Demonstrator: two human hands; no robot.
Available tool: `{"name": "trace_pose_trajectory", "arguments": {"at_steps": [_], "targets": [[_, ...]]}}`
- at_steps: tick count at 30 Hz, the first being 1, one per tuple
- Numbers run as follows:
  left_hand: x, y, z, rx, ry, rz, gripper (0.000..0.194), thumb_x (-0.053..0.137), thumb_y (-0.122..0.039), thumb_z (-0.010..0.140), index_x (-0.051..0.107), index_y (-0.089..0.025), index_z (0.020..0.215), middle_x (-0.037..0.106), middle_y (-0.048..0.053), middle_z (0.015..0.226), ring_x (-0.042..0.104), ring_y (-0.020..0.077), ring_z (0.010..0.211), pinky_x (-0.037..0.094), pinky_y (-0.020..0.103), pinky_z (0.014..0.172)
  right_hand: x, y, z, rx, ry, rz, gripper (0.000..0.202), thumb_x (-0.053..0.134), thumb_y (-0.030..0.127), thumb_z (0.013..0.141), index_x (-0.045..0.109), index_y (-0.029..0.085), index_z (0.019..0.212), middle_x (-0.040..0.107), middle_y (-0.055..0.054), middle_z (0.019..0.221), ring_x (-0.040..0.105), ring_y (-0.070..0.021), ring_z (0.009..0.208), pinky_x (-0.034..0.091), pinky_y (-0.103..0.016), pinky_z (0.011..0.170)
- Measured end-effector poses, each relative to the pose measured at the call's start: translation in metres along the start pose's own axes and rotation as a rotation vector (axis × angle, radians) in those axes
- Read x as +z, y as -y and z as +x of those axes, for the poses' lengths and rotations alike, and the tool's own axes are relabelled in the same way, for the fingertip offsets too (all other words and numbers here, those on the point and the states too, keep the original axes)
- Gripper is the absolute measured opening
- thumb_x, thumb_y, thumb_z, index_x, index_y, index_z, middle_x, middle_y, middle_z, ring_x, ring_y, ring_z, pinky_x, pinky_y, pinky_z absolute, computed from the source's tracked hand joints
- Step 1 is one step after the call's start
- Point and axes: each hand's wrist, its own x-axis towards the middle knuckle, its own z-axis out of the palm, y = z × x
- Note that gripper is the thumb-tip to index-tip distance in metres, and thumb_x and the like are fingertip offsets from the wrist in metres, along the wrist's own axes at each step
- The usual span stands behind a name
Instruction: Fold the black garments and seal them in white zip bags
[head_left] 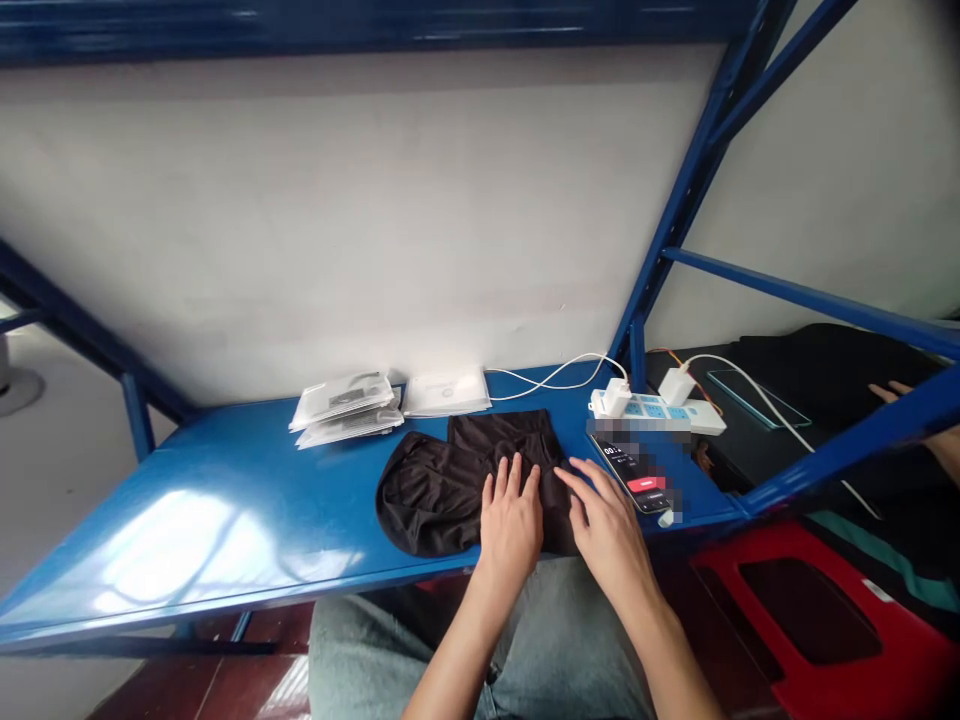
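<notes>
black cloth under spread left fingers, right fingers loosely parted at its right edge

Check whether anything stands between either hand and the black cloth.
Nothing visible does: the left hand rests on the black cloth, the right hand is at its right edge, and the phone lies off to the right.

A plain white wall stands behind a blue metal shelf with a bright shine, over a dark red floor and a red stool.
</notes>
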Motion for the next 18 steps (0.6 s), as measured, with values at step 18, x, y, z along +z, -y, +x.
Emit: {"name": "trace_pose_trajectory", "arguments": {"at_steps": [18], "targets": [[-0.030,0.098,-0.067,-0.375,-0.321,0.266,0.047,0.056,-0.034,0.098,0.058,-0.028,0.145,0.054,0.017,0.152,0.049,0.0410,0.141,0.045,0.061,0.110,0.043,0.001,0.009,-0.223,0.350,-0.032,0.048,0.039,0.047,0.107,0.052,0.033,0.151,0.055,-0.006,0.156,0.050,-0.0286,0.145,0.039,-0.057,0.118]]}}
